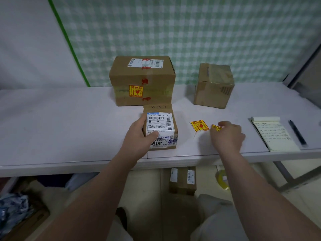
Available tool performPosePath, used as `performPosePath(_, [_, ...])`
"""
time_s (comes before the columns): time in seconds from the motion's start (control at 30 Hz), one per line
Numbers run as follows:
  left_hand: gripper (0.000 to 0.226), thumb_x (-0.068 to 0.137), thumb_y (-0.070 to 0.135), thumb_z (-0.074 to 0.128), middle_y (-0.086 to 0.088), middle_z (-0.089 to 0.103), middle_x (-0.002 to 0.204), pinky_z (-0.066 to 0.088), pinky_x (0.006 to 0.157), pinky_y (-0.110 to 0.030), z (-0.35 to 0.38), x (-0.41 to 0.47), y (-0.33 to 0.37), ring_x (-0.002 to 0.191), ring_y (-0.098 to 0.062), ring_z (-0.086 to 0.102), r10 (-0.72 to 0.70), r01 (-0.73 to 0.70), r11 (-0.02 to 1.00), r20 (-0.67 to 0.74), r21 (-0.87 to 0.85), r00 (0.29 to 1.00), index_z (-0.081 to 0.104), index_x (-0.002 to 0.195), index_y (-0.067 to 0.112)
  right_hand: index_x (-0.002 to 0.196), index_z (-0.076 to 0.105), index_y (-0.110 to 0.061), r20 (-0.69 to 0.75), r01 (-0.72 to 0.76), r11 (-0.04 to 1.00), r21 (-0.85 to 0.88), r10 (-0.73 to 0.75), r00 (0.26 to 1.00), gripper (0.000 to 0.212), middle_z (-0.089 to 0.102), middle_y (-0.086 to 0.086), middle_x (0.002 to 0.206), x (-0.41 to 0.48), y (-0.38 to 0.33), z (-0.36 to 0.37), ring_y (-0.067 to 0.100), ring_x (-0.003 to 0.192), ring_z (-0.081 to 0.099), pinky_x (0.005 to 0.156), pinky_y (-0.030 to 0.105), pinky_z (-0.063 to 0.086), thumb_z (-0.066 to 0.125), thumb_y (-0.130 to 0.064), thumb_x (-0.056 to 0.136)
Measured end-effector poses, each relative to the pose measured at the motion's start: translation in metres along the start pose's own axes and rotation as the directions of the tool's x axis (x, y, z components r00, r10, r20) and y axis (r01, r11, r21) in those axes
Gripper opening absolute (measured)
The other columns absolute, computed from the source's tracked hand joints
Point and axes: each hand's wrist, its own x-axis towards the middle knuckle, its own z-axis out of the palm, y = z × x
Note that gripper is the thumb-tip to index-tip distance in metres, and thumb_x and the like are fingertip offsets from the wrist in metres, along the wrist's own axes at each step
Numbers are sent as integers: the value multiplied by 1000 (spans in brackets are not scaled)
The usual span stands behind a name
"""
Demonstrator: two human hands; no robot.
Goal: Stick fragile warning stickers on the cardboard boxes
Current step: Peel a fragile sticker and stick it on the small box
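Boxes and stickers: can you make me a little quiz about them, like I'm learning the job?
1. True or false: the big box at the back already wears a fragile sticker on its front.
2. Pick one. The left hand holds: A) the small box; B) the big box; C) nothing.
3. In a few words: what yellow thing does the right hand pinch on the table?

Key
1. True.
2. A.
3. A loose sticker, the same kind as on the big box.
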Motion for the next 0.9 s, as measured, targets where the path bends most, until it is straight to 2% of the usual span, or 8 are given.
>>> performPosePath(0.1, [48, 88, 9, 59, 6, 49, 117, 46, 89, -27, 3, 2, 0, 110, -11, 50, 0, 12, 992, -100, 124, 995, 47, 131, 27, 127, 52, -14, 69, -46, 993, -105, 53, 996, 42, 33, 16, 137, 17, 7, -3, 42, 119, 37, 91, 41, 38, 58, -22, 86])
performPosePath(0.2, [45, 86, 11, 61, -2, 45, 130, 41, 97, -27, 3, 5, -1, 117, -13, 42, 14, 29, 974, -190, 225, 982, 52, 129, 18, 120, 59, -10, 108, 15, 995, -101, -4, 994, 39, 43, 18, 132, 27, 6, -2, 38, 111, 50, 86, 34, 41, 62, -11, 82])
performPosePath(0.3, [36, 87, 7, 58, -2, 46, 130, 42, 75, -4, 1, 5, 1, 112, -7, 40, 57, 6, 970, -254, 243, 966, 58, 121, 17, 107, 69, -9, 91, 23, 996, -82, -16, 996, 28, 65, 15, 115, 30, 8, -2, 32, 106, 58, 78, 28, 44, 57, -3, 81])
performPosePath(0.43, [30, 88, 6, 54, 4, 52, 118, 40, 75, -4, -3, 1, 9, 103, -5, 44, 137, -29, 958, -367, 285, 920, 61, 114, 20, 104, 70, -7, -107, 17, 993, 118, -4, 994, 31, 68, 18, 109, 16, 5, -10, 36, 104, 58, 82, 31, 43, 49, 2, 83])
performPosePath(0.57, [23, 89, 2, 51, 7, 61, 100, 40, 58, 1, -3, -10, 25, 86, -5, 57, 147, -80, 981, -404, 178, 903, 64, 99, 19, 107, 70, -15, -224, 134, 920, 368, -51, 973, 36, 69, 9, 108, -9, -12, -22, 26, 97, 62, 86, 26, 42, 48, 0, 84])
performPosePath(0.63, [23, 89, 0, 51, 4, 66, 92, 47, 54, -8, 0, -17, 32, 79, -5, 64, 89, -85, 996, -345, 27, 935, 63, 87, 20, 96, 72, -25, -147, 173, 851, 496, -114, 982, 33, 71, 5, 97, -27, -21, -26, 20, 84, 63, 81, 25, 47, 53, -2, 83])
performPosePath(0.73, [23, 86, 2, 60, -1, 69, 98, 57, 64, -24, 4, -28, 35, 81, -12, 70, -14, -18, 984, -182, -175, 983, 68, 83, 23, 77, 67, -31, 52, 148, 739, 658, -240, 969, 30, 64, -4, 78, -63, -33, -33, 18, 73, 61, 76, 37, 53, 64, -1, 76])
performPosePath(0.9, [23, 79, 4, 69, -2, 69, 106, 56, 78, -32, 11, -51, 32, 95, -21, 68, -32, 32, 944, 6, -328, 999, 74, 90, 23, 89, 50, -21, 367, -11, 645, 764, -421, 829, 35, 73, 3, 82, -110, -42, -42, 15, 65, 67, 66, 30, 54, 68, 5, 76])
